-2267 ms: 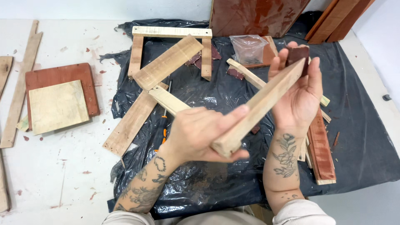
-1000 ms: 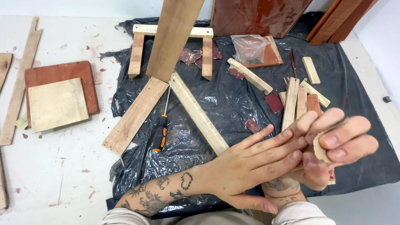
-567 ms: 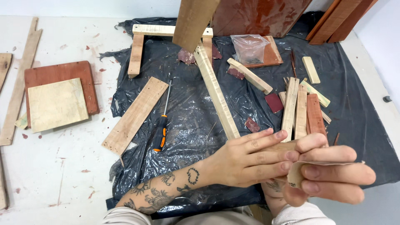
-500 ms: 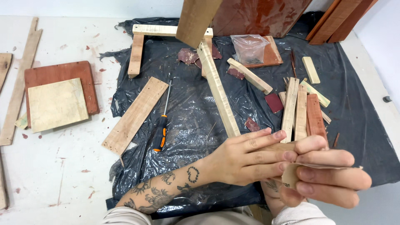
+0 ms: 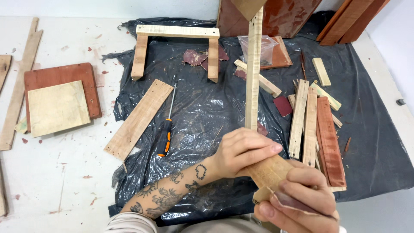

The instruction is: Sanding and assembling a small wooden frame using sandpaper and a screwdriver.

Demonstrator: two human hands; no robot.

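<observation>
Left hand (image 5: 241, 151) is wrapping closed around the near end of a long pale wooden strip (image 5: 253, 73), keeping it pointing up toward the top of the frame so one face is staying exposed. Right hand (image 5: 297, 196), lower right, is pinching a folded bit of sandpaper (image 5: 276, 200) against that same end, fingers curled shut on it. Orange-handled screwdriver (image 5: 166, 138) is lying on the black plastic sheet (image 5: 202, 108) left of centre, with loose wooden slats (image 5: 308, 116) sitting over at the right.
</observation>
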